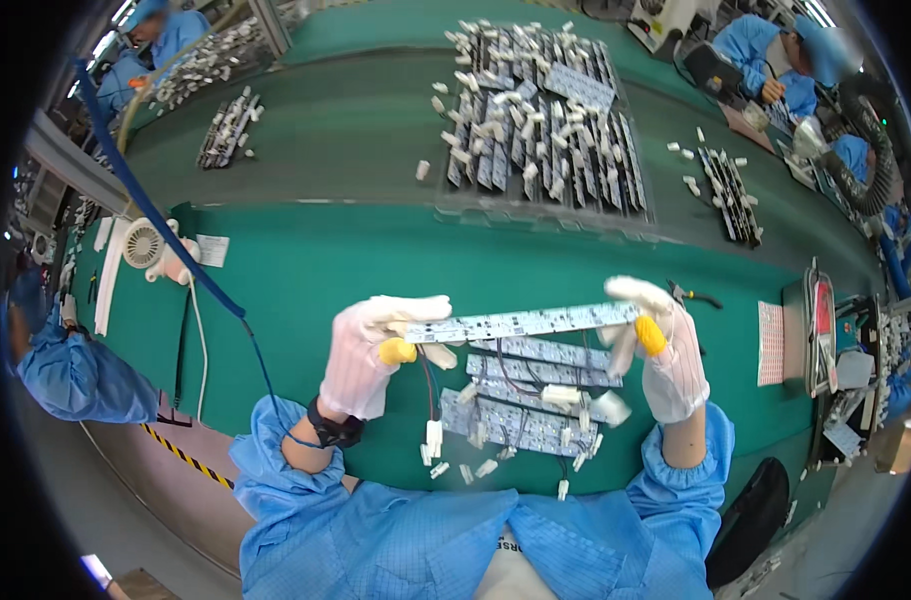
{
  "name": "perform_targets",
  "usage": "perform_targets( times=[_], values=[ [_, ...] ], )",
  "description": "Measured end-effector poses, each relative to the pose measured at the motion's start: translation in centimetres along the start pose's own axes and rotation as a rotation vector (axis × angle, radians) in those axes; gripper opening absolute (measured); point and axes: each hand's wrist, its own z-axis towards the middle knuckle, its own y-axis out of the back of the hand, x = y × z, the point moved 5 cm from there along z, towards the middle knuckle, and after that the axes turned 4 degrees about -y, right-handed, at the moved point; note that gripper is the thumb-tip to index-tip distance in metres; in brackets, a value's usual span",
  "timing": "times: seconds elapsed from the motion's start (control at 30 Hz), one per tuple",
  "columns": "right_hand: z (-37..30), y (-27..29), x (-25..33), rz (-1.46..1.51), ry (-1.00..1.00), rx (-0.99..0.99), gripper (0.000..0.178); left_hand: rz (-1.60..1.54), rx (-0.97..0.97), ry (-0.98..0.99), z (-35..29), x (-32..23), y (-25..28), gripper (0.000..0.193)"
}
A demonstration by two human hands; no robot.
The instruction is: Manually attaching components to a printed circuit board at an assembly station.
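Observation:
A long white circuit board strip [526,323] is held up level above the green mat. My left hand [376,345], in a white glove with a yellow thumb cover, grips its left end. At the right end, my right hand [658,345] pinches it, gloved alike. Dark wires run down from the strip's left end to a white connector [434,438]. Below lie several more circuit board strips [521,425] in rows, with wires and white connectors on them. Another white connector [610,408] looks blurred near my right hand.
A clear tray [546,215] piled with wired boards stands on the dark belt [346,130] beyond the mat. Board bundles lie on the belt at left and right. A small fan [144,242] is at left, pliers [696,296] at right. Co-workers in blue sit around.

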Motion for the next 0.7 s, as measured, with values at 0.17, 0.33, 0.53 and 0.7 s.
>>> perform_targets(
  times=[0.17,0.33,0.53,0.7],
  values=[
    [-0.2,1.9,-1.9,-0.101,-0.158,0.092,0.039,0.408,0.016,-0.089,0.2,-1.0,-0.4,0.039],
    [-1.0,0.7,-0.7,0.077,-0.006,0.155,0.045,0.568,-0.081,-0.127,0.8,-0.7,0.3,0.026],
    [-0.5,0.9,-2.2,0.224,-0.18,0.235,0.053,0.528,-0.084,-0.05,1.0,-2.0,-0.5,0.043],
    [-0.3,1.6,-2.6,0.249,-0.079,0.329,0.059,0.37,-0.013,0.022,0.8,-0.6,-0.5,0.056]
  ],
)
